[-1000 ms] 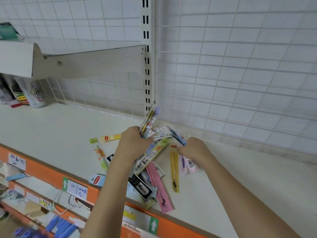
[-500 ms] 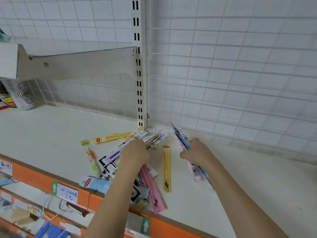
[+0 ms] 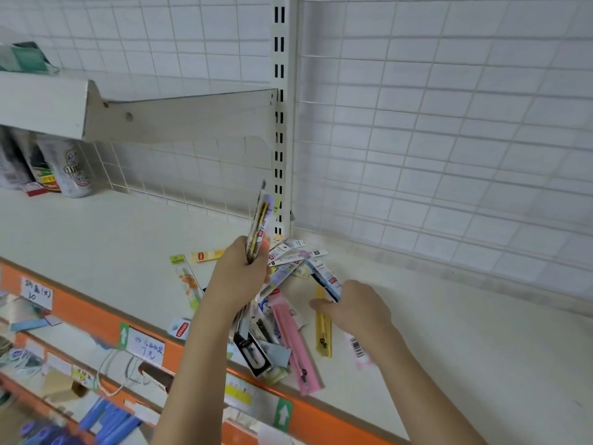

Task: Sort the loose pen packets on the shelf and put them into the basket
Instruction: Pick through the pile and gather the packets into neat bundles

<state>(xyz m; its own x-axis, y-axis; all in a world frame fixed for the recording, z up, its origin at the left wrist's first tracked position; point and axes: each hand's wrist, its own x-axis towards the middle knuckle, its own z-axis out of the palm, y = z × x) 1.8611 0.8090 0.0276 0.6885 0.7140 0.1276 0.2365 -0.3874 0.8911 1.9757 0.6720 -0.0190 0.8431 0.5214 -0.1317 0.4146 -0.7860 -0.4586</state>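
Head view, centre of frame: I am lifting my left hand off the shelf, fingers wrapped round a bundle of pen packets that is now standing nearly upright toward the slotted upright post. Half a second ago this hand was low, down among the loose pile; it is now carrying a gathered stack, so one batch is collected.

Right of centre: my right hand is pinching a couple of packets, the tops pointing up-left over the pile and a barcoded end sticking out below the wrist. These are lying flatter than a moment ago.

Lower centre: the rest are still lying scattered on the shelf, among them a pink packet, a yellow packet and a black-and-white one at the orange shelf edge.

Far left: cans are standing under the upper shelf.

No basket is showing in frame. Judgement: gathering is under way; nothing is binned yet.
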